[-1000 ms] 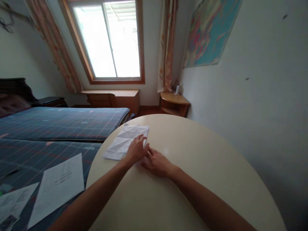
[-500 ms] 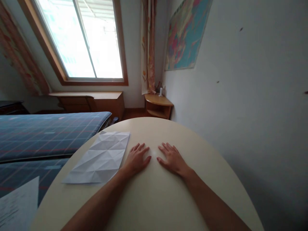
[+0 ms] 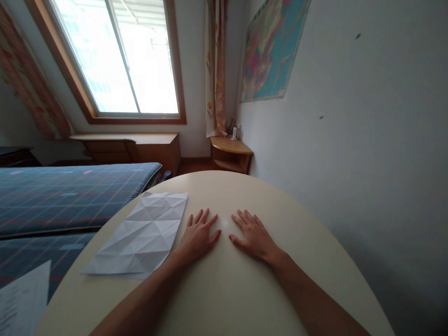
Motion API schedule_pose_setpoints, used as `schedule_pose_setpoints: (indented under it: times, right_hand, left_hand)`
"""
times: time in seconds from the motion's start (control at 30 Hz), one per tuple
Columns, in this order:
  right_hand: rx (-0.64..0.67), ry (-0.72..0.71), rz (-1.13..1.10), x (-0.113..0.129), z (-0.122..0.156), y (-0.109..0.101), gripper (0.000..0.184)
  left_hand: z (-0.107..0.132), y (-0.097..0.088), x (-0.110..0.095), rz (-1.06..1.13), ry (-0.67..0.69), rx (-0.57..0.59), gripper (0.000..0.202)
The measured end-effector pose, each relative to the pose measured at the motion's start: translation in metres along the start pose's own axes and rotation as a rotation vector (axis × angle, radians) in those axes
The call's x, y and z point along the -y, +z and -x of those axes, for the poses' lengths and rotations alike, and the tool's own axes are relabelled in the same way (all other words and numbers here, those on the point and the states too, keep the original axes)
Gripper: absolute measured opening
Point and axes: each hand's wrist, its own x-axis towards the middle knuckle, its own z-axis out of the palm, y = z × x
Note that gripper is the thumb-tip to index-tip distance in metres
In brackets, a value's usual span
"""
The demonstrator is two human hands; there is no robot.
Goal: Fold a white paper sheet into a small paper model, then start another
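Note:
A creased white sheet of paper (image 3: 142,235) lies flat on the round cream table (image 3: 245,289), towards its left edge. My left hand (image 3: 198,235) rests palm down on the table just right of the sheet, fingers spread, holding nothing. My right hand (image 3: 252,234) lies flat beside it with fingers apart, a small gap between the two hands.
A bed with a blue checked cover (image 3: 66,196) stands left of the table, with a printed sheet (image 3: 21,303) on it. A grey wall (image 3: 367,140) runs close along the table's right side. A corner shelf (image 3: 229,151) and a desk (image 3: 129,147) stand under the window.
One second ago both hands were on the sheet's near corner. They have since come off it and lie flat on the bare table to its right. The view has also shifted.

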Motion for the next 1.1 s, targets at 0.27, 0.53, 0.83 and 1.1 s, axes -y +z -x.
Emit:
schedule_pose_setpoints:
  times: [0.27, 0.53, 0.83, 1.1]
  right_hand:
    - [-0.001, 0.001, 0.011, -0.001, 0.0, 0.0, 0.071]
    - [0.0, 0.004, 0.018, 0.0, 0.0, -0.001, 0.07]
    - [0.002, 0.001, -0.003, 0.0, 0.0, -0.001, 0.07]
    - [-0.013, -0.015, 0.002, -0.001, 0.0, 0.001, 0.069]
  left_hand:
    - [0.001, -0.001, -0.002, -0.059, -0.008, 0.001, 0.055]
    - [0.007, -0.022, -0.015, -0.164, -0.022, -0.115, 0.046]
    - [0.01, -0.07, 0.037, -0.275, -0.512, 0.115, 0.056]
    - [0.008, -0.08, 0.049, -0.291, -0.445, 0.163, 0.03]
